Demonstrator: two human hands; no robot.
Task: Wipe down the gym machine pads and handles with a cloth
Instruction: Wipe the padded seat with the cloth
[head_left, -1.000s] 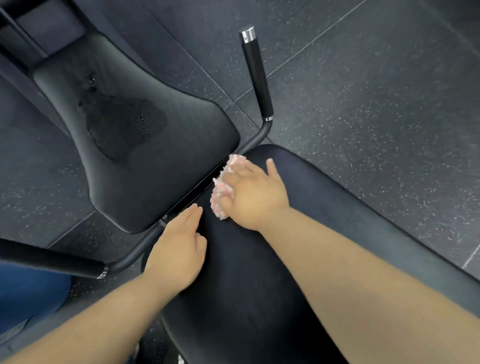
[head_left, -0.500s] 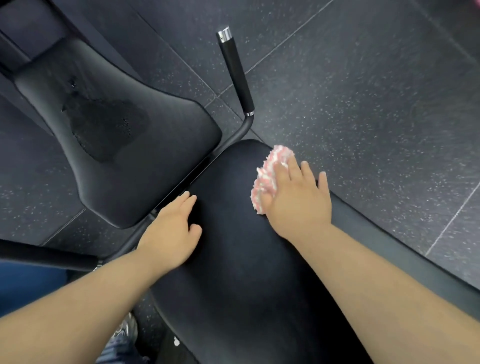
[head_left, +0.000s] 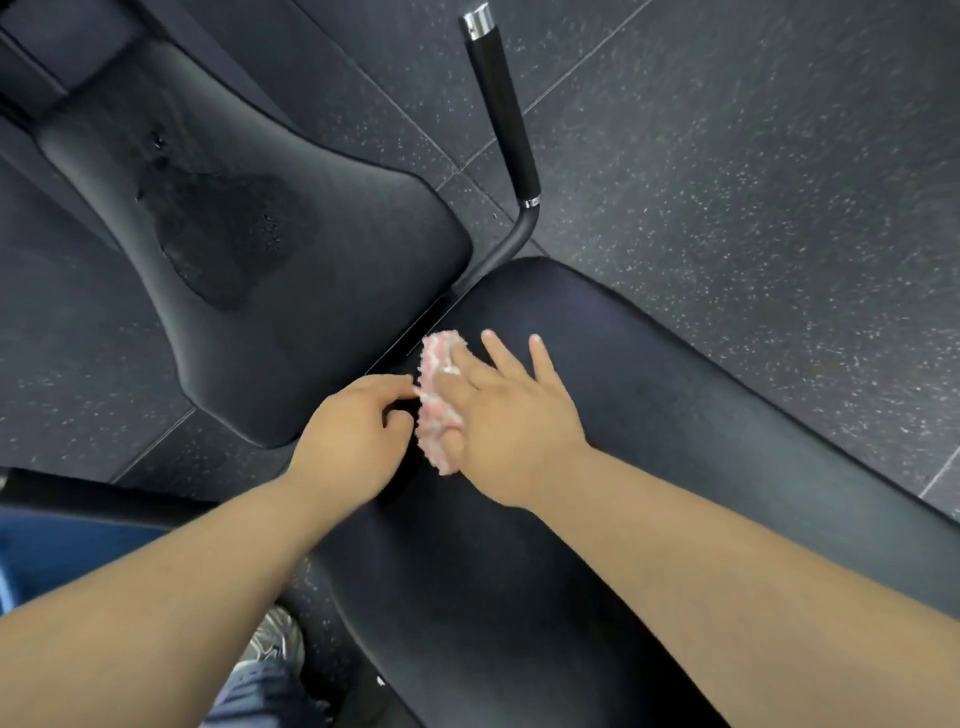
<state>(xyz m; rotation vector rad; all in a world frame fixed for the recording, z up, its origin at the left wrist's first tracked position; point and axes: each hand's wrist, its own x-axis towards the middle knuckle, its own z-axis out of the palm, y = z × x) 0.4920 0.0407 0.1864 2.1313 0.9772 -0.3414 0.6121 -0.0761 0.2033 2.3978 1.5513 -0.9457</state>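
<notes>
A long black pad (head_left: 675, 426) runs from the centre to the lower right. My right hand (head_left: 511, 423) lies on its upper end with the outer fingers spread flat. A pink-and-white fluffy cloth (head_left: 436, 415) sits bunched between that hand's thumb and index finger and is pressed to the pad. My left hand (head_left: 350, 439) rests on the pad's left edge, fingers loosely curled, fingertips close to the cloth. A second black seat pad (head_left: 322, 312) with a dark wet patch (head_left: 234, 244) lies to the upper left.
A black foam handle (head_left: 501, 111) with a chrome cap sticks up past the pads, on a bent black tube. Another black handle (head_left: 78, 501) crosses at the left. A blue trouser leg (head_left: 57, 566) and a grey shoe (head_left: 270, 654) are below, on speckled dark rubber floor (head_left: 753, 182).
My right hand has swept the cloth back leftward across the pad's end, up to my left hand. My left hand's fingers have curled from flat.
</notes>
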